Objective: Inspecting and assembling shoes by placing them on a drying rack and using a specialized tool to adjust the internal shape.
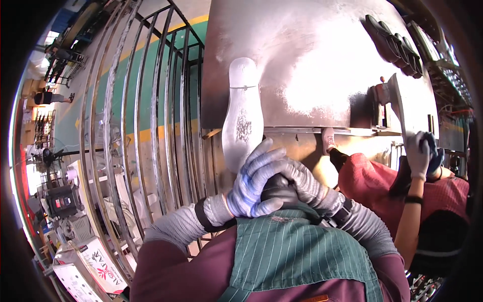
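Note:
Close to my apron, a black shoe (279, 194) is held between both gloved hands; much of it is hidden by the fingers. My left hand (256, 180), in a grey glove with bluish stains, curls over its left side with the thumb low. My right hand (306, 184), gloved in grey, grips its right side. Just beyond the left fingertips stands a pale, sole-shaped form (244, 108) with a worn dark patch and a thin line across its far part. Its near end lies partly behind my left hand.
A metal table (282, 70) with strong glare spreads ahead, with several black shoes (395, 46) at its far right. On the left runs a metal bar rack (160, 108). To the right, a co-worker in a red apron (370, 183) holds something dark beside an upright plate (397, 103).

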The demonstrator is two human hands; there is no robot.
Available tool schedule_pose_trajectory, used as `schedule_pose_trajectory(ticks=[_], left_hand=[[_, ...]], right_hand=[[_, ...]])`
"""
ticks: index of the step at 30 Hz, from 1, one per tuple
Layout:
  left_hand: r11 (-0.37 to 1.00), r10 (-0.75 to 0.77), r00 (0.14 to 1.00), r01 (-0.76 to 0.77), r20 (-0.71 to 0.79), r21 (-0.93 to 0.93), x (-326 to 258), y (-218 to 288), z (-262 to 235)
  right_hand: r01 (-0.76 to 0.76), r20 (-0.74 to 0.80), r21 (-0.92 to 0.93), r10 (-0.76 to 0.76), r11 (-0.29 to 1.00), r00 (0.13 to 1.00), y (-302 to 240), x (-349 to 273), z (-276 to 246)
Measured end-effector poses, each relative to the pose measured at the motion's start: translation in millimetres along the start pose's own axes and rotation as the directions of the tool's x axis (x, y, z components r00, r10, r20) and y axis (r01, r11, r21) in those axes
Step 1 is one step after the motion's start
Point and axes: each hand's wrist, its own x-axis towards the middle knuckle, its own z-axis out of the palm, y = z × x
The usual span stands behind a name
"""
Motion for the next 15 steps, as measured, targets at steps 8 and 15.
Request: schedule_pose_trajectory(ticks=[8, 15], left_hand=[[0.535, -0.817, 0.442, 0.340, -0.371, -0.774, -32.0, -45.5, 30.9], [0.412, -0.866, 0.466, 0.460, -0.181, -0.787, 14.9, -101.2, -4.4]], right_hand=[[0.427, -0.247, -0.496, -0.594, 0.756, 0.766, -82.0, -44.2, -3.2], [0.317, -0.344, -0.507, -0.525, 0.802, 0.779, -91.1, -8.6, -54.9]])
